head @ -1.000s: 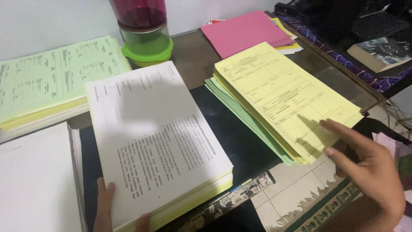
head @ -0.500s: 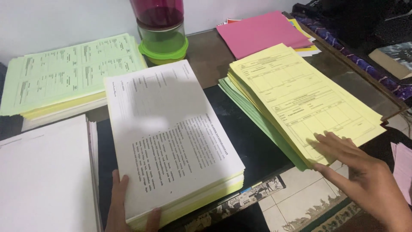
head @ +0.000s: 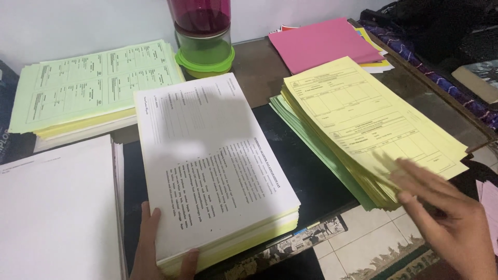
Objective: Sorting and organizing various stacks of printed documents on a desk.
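My left hand (head: 155, 249) grips the near left corner of a thick stack of white printed sheets over yellow ones (head: 212, 166), thumb on top at the near edge. My right hand (head: 441, 212), fingers spread and motion-blurred, lies over the near corner of a stack of yellow printed forms (head: 363, 119) that rests on green sheets (head: 311, 140). Both stacks lie on a dark table top (head: 306, 176).
A stack of light green forms (head: 93, 88) lies at the far left and a blank white stack (head: 57, 207) at the near left. A green-lidded container with a magenta jar on it (head: 205, 36) stands at the back. Pink paper (head: 321, 44) lies at the far right. Tiled floor (head: 373, 249) shows below.
My right hand has slid left onto the near corner of the yellow forms. My left hand keeps its grip on the white stack. The view has shifted a little to the left.
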